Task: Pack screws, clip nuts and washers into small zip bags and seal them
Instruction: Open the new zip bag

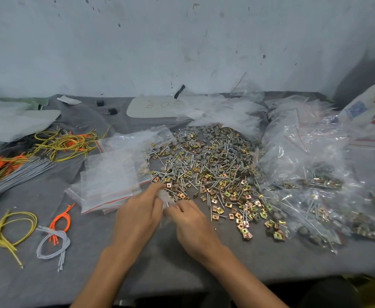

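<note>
At the lower left of the frame, loose cords (15, 232) lie on the bench (93, 252). Right of them, at mid-left, sits a stack of empty bags (110, 176), with red zip strips along their near edges. At centre the left hand (137, 216) and right hand (191, 221) meet, fingers (157, 187) curled, both pinching one small bag (164, 197) between them. It is blurred, so I cannot tell whether its mouth is open. The pile (211, 165) of screws, clip nuts and washers starts just beyond the hands and spreads to the upper right. The right hand is nearer to it, so it would likely pick parts while the left steadies the bag. At far right lie filled bags (315, 185).
</note>
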`<state>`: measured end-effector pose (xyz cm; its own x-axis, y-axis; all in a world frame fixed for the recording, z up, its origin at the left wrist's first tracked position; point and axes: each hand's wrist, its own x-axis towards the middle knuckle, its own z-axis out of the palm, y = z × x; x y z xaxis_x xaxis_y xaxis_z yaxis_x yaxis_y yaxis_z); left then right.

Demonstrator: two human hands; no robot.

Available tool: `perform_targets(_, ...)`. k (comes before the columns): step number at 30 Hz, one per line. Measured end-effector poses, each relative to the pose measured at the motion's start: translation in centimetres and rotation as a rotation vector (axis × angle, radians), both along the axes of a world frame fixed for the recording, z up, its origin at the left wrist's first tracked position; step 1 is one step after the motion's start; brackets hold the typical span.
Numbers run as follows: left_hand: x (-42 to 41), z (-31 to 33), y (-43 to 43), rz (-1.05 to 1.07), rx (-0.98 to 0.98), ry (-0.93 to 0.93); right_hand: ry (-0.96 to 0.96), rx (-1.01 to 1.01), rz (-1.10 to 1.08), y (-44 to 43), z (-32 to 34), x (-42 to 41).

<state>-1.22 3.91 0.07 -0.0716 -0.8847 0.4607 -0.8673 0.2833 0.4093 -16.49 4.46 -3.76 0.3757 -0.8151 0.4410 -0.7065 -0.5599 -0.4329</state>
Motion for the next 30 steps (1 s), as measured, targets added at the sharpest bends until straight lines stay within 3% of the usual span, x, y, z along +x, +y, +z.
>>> perform_targets(5,0.1,0.4,0.9,-0.028,-0.019,-0.033,0.007,0.106,-0.035,-0.3,0.2,-0.1)
perform_targets(11,1.0,0.5,1.3,-0.151,0.043,-0.080,0.005,0.067,-0.059,-0.1,0.5,-0.1)
perform_targets(17,1.5,-0.9,0.6,-0.171,-0.168,-0.065,0.010,0.076,-0.007,-0.3,0.3,-0.1)
perform_targets(21,1.3,-2.5,0.2,-0.065,-0.209,-0.126,-0.224,-0.007,-0.137,-0.5,0.2,-0.9)
perform_targets(25,0.1,-3.2,0.2,-0.078,-0.220,-0.152,-0.168,-0.060,-0.232,-1.9,1.1,-3.2)
perform_targets(30,-0.7,-2.1,0.0,-0.003,-0.168,0.053,-0.475,0.131,-0.219,-3.3,2.8,-5.0)
